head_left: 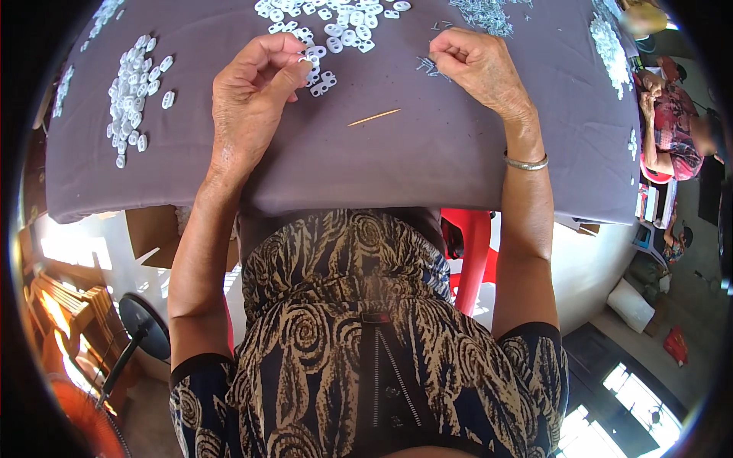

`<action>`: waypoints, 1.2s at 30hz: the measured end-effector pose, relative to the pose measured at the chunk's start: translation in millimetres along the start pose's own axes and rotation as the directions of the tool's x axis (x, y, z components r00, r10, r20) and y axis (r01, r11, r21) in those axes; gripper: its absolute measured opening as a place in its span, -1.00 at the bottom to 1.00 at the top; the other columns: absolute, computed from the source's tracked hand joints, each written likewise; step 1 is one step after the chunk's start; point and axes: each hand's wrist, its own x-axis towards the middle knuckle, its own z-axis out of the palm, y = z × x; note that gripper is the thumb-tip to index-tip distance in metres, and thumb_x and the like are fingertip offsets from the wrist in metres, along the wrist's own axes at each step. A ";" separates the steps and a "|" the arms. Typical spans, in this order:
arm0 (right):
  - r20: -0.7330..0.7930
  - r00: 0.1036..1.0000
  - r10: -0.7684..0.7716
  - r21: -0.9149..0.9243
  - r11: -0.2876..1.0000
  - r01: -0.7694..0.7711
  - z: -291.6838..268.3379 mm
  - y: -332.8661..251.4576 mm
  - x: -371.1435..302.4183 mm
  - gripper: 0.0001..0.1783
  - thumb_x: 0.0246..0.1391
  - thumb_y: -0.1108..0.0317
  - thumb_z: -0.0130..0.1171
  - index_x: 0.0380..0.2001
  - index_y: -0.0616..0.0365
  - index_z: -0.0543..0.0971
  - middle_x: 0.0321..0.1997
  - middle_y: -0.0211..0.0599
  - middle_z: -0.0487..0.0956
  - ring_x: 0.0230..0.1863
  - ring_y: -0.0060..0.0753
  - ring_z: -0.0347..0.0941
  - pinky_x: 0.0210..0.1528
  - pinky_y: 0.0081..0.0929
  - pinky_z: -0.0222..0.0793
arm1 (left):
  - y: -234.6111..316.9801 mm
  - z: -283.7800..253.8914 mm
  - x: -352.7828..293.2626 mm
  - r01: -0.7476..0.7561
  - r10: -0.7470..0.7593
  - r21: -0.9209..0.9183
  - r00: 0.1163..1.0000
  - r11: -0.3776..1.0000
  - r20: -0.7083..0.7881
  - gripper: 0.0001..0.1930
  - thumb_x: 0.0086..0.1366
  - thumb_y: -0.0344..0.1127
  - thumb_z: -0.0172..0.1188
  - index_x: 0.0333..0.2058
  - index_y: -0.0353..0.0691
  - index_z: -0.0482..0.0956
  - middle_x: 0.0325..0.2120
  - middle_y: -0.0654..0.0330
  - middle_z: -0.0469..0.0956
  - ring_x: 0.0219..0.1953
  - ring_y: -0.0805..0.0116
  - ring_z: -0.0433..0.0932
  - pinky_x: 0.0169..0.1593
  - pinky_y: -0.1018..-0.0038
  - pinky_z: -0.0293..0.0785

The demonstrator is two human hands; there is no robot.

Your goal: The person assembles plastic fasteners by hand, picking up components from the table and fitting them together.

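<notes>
I see my left hand (252, 91) pinching a small white plastic piece (305, 59) above the grey cloth (427, 153), while my right hand (477, 69) pinches tiny metal pins (427, 67).

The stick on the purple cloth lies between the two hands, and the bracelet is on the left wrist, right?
Not quite. The head view shows the silver bracelet on the right wrist, not the left. The thin wooden stick does lie on the purple cloth between the left hand and right hand.

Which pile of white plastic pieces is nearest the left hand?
The top-centre pile, whose lower edge reaches the left hand. The far-left pile lies apart from it.
</notes>
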 end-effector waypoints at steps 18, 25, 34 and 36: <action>-0.081 0.996 -0.042 -0.004 0.999 0.042 3.3 5.1 1.4 -0.98 -0.07 0.53 0.10 -0.49 0.23 0.50 -0.62 -0.49 0.42 -0.59 -0.71 0.25 -0.50 -0.65 0.26 | 4.7 0.2 -0.6 0.006 -0.006 -0.002 1.000 1.000 0.002 -0.83 0.19 -0.50 0.20 -0.21 -0.24 0.55 -0.40 0.36 0.53 -0.43 0.64 0.43 -0.37 0.66 0.37; -0.120 0.993 -0.015 -0.004 1.000 0.015 2.5 9.3 2.6 -0.97 -0.03 0.51 0.17 -0.45 0.21 0.55 -0.60 -0.55 0.48 -0.56 -0.78 0.29 -0.49 -0.70 0.28 | 3.3 0.6 0.0 0.019 -0.019 0.011 1.000 1.000 0.008 -0.82 0.19 -0.52 0.18 -0.20 -0.24 0.56 -0.40 0.35 0.53 -0.44 0.63 0.40 -0.36 0.65 0.35; -0.180 0.984 -0.007 0.109 0.994 0.027 2.0 -4.8 1.7 -0.93 -0.01 0.47 0.25 -0.44 0.22 0.56 -0.57 -0.53 0.47 -0.56 -0.74 0.30 -0.49 -0.67 0.28 | 0.3 0.1 -0.4 0.003 -0.003 -0.006 1.000 1.000 0.005 -0.82 0.19 -0.48 0.22 -0.20 -0.23 0.55 -0.45 0.38 0.53 -0.42 0.66 0.45 -0.38 0.67 0.39; -0.120 0.991 -0.052 0.090 0.994 0.063 0.9 -14.3 3.1 -0.92 -0.01 0.46 0.25 -0.45 0.22 0.55 -0.56 -0.52 0.44 -0.56 -0.72 0.27 -0.50 -0.64 0.26 | 0.1 0.2 -0.8 0.005 -0.005 0.000 1.000 1.000 0.005 -0.82 0.19 -0.47 0.22 -0.20 -0.23 0.55 -0.46 0.38 0.53 -0.42 0.66 0.45 -0.38 0.67 0.39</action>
